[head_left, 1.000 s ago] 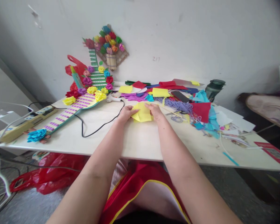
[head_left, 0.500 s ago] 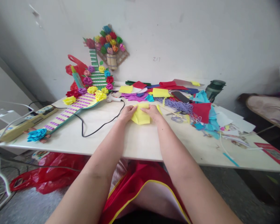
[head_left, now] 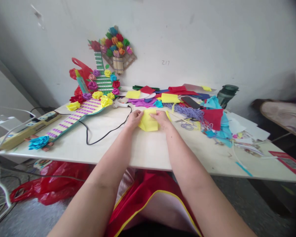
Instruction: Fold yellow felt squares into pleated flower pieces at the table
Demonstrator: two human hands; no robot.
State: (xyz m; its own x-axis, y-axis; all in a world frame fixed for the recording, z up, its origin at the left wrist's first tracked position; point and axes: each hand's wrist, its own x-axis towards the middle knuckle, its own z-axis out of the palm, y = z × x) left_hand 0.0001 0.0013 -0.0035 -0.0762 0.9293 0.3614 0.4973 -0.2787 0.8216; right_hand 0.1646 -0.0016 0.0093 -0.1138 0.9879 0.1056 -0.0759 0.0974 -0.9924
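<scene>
Yellow paper (head_left: 148, 121): between both hands, above table (head_left: 148, 151). Left hand (head_left: 134, 119): fingers curled, pinching its left side. Right hand (head_left: 162, 119): partly closed, thumb on paper, gripping its right side. Black cord (head_left: 108, 133) left of left hand. Purple yarn (head_left: 185, 111) just right of right hand; dark green bottle (head_left: 227, 94) farther right, beyond it. Yellow squares (head_left: 170, 98) beyond both hands.

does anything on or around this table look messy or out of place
Mostly the right end of the table: purple yarn lies in a loose tangle, and blue paper and small scraps are strewn untidily beside it. Below the left side, a red plastic bag lies crumpled on the floor. No spill or damage is evident.
</scene>
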